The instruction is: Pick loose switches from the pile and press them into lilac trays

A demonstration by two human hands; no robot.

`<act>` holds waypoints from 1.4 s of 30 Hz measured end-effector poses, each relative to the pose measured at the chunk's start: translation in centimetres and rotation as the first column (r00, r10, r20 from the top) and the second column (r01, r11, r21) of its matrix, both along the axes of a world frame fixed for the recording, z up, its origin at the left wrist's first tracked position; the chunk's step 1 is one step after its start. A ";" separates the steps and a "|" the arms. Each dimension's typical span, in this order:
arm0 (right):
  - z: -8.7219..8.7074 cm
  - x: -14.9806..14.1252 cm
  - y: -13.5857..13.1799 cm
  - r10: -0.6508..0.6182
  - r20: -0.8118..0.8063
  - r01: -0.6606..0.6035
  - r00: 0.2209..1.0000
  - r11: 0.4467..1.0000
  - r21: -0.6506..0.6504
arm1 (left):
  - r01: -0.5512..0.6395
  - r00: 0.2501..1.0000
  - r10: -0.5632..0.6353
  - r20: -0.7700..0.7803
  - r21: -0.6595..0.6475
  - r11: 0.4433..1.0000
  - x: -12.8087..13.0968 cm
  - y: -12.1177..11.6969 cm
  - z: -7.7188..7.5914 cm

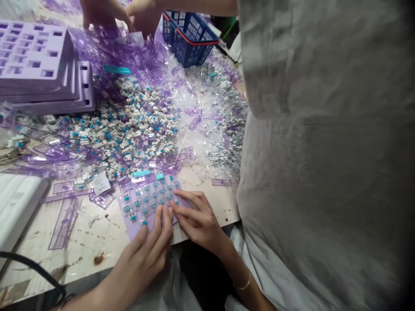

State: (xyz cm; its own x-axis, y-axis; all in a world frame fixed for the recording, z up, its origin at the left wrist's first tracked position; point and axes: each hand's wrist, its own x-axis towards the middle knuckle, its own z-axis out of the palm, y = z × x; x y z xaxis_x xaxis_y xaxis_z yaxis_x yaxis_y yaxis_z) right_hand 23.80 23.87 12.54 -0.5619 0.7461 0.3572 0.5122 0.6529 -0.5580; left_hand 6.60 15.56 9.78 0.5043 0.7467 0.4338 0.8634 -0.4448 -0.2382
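A lavender tray (131,229) lies near the table's front edge. Rows of small white parts with blue centres, which look like key switches (137,204), are set in it. My left hand (152,244) rests over the tray's lower edge, fingers stretched out and fingertips on its surface. From the right, my right hand (199,218) reaches onto the tray with bent fingers. Its fingertips come close together beside the left fingertips; whatever is between them is hidden. Two turquoise strips (142,173) show along the tray's far edge.
Beyond the tray spreads a heap of loose switches (129,121) and clear purple plastic pieces (63,223). Lavender trays (35,56) are stacked at left, above a white device (19,203). A co-worker's hands (126,15) work near a blue basket (191,39); a grey-clothed person (324,151) stands right.
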 end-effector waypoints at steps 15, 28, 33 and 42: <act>0.0 2.3 3.4 -0.500 0.029 0.499 0.866 0.866 0.044 | 0.031 0.888 -0.001 0.460 -0.058 0.998 0.8 0.9 2.2; -0.9 1.3 4.1 -0.442 -0.008 0.438 0.897 0.890 -0.123 | 0.017 0.972 -0.025 0.235 0.036 0.999 0.6 0.2 0.3; -1.1 0.6 4.1 -0.453 -0.013 0.446 0.891 0.882 -0.154 | 0.053 0.976 -0.055 0.213 0.015 0.998 -0.1 0.3 -0.1; -1.2 1.0 4.4 -0.447 -0.035 0.433 0.894 0.882 -0.186 | 0.153 0.869 -0.083 0.488 -0.106 0.983 -1.9 -0.1 0.0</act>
